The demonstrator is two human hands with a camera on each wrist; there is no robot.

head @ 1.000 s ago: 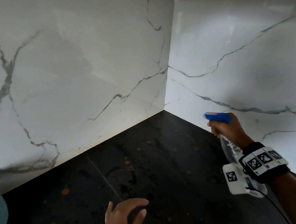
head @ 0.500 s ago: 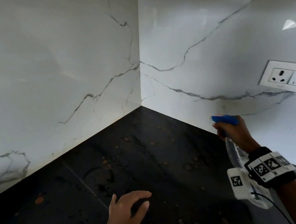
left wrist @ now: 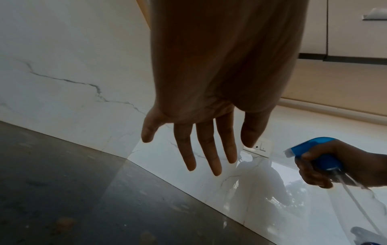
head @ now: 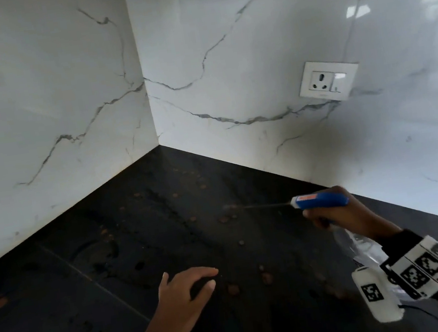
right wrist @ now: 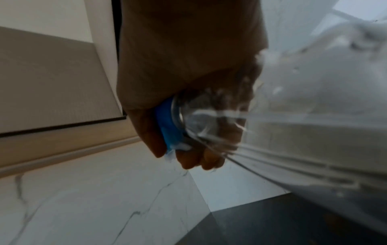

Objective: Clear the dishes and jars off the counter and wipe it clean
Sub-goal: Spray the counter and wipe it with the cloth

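Dim light leaves the dark surface (head: 165, 230) murky; window glare streaks the glossy marble wall (head: 402, 10) at upper right. The right-wrist view is motion-blurred, the bottle (right wrist: 314, 116) smeared, edges bowed by wide-angle distortion.

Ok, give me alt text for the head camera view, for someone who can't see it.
A right hand grips a blue-topped spray bottle, squirting toward a stained black counter in a white marble corner. The left hand hovers open over the counter, and a wall socket sits on the right-hand wall.
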